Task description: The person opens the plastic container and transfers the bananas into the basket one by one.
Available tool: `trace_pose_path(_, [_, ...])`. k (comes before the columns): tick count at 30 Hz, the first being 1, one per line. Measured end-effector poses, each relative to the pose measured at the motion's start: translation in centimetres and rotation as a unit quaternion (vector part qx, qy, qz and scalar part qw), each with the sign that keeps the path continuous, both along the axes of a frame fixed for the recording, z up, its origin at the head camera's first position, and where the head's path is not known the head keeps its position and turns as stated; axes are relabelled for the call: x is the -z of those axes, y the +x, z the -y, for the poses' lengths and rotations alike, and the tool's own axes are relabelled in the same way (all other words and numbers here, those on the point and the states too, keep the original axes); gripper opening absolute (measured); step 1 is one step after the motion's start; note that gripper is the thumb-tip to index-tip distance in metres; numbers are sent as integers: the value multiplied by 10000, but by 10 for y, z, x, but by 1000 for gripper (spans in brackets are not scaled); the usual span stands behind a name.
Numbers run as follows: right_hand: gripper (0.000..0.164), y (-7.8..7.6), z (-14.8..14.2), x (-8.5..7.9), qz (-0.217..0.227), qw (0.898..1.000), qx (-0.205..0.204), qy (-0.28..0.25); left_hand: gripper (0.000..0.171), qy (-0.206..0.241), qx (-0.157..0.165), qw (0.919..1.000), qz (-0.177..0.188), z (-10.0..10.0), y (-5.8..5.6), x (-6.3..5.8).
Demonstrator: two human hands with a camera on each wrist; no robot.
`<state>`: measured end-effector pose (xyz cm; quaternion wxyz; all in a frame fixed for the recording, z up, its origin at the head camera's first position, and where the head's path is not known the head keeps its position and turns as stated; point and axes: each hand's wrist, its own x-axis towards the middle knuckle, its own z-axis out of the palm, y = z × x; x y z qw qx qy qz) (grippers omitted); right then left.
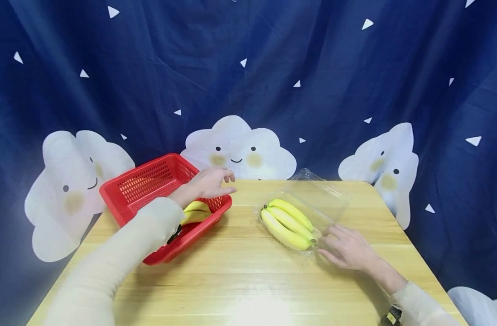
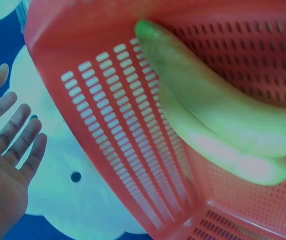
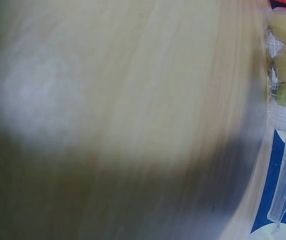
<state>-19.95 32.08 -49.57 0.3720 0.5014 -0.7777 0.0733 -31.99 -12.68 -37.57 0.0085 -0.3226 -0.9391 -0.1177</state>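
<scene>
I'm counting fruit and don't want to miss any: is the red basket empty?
No, the head view shows yellow bananas lying inside the red basket, partly hidden by the left arm.

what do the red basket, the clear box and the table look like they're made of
Red basket: probably moulded plastic, slightly glossy, judging by the regular slots in its walls.
Clear box: likely thin, shiny plastic; the table shows through it.
Table: wood or wood-look laminate, smooth; grain shows and light glares off it.

Bananas (image 1: 290,222) are yellow, basket (image 1: 117,208) red, curtain (image 1: 248,95) cloud-patterned blue.
</scene>
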Motion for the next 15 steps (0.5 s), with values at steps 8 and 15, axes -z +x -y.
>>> trace_pose_path(8, [44, -1, 1, 1, -20, 10000, -53, -36, 33, -137, 247, 9995, -122, -28, 7, 2])
trace_pose_path(15, [43, -1, 1, 2, -29, 10000, -66, -61, 35, -151, 490, 9986, 136, -50, 14, 6])
